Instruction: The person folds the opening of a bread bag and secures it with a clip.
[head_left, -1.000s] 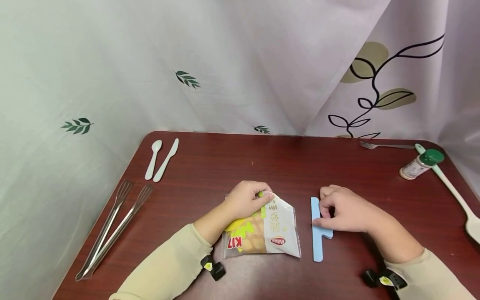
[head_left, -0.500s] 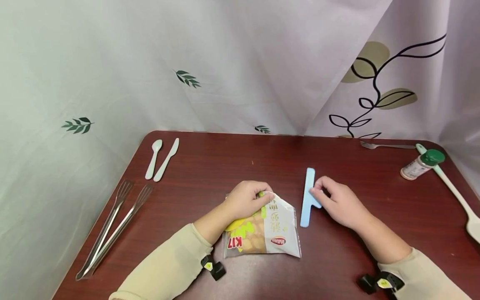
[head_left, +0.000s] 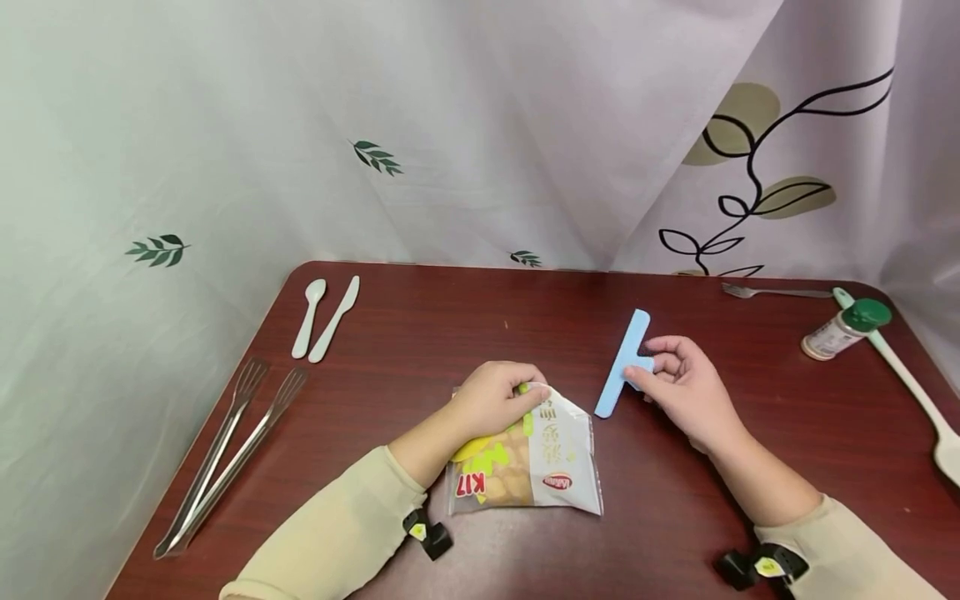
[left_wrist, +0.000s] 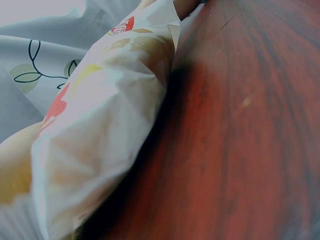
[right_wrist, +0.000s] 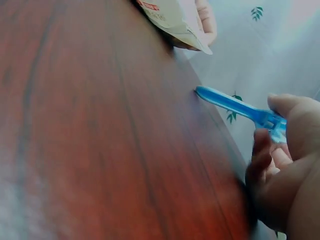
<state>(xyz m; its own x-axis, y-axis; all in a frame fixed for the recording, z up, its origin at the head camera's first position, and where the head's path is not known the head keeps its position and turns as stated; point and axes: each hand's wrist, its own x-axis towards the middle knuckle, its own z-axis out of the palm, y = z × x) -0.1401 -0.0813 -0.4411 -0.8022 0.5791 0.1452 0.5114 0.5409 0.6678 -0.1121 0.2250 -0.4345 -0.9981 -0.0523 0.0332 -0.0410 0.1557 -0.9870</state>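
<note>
I have the left hand (head_left: 493,397) gripping a snack bag (head_left: 534,461) at six o'clock, the right hand (head_left: 692,392) pinching a blue clip (head_left: 623,365) at four; my feed shows metal tongs (head_left: 228,477) at eight, a green-capped bottle (head_left: 842,332) at three.

You held a plump snack bag (head_left: 558,454) and a light-blue bag clip (head_left: 624,367).
The white-and-yellow bag bore red lettering, its far edge gripped in your left hand (head_left: 497,400); your right hand (head_left: 692,396) pinched the T-shaped clip's tab, the long bar slanted near the bag's right side.
</note>
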